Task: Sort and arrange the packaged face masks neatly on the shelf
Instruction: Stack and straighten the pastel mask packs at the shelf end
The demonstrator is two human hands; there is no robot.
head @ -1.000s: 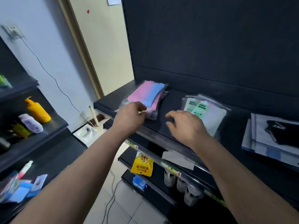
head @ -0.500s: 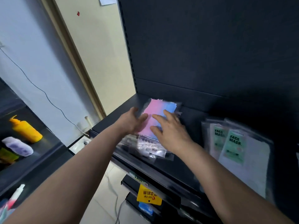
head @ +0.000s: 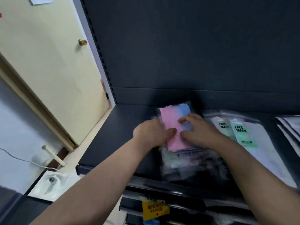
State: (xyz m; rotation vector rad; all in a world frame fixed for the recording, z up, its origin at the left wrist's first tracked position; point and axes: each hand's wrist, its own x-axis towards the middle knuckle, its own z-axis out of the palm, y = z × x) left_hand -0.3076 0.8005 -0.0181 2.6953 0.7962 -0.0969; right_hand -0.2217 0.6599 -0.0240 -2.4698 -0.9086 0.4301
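A stack of clear packs holding pink and blue masks (head: 172, 122) lies on the dark shelf (head: 120, 143). My left hand (head: 152, 132) holds the stack's left edge, thumb on top of the pink part. My right hand (head: 198, 130) lies flat on top of the stack, fingers spread over the blue side. Just right of it sit packs with green "FACE MASK" labels (head: 243, 135). More packs (head: 290, 125) lie at the far right edge.
The shelf's dark back panel (head: 194, 54) rises behind the packs. Bare shelf surface lies left of the stack. A cream door (head: 48, 70) stands at the left. Lower shelves carry a yellow packet (head: 154, 208). A white item (head: 48, 184) sits on the floor.
Both hands have closed in on the pink and blue stack; the right hand came from the shelf front onto its top. The stack has turned square to the shelf. The view has moved closer.
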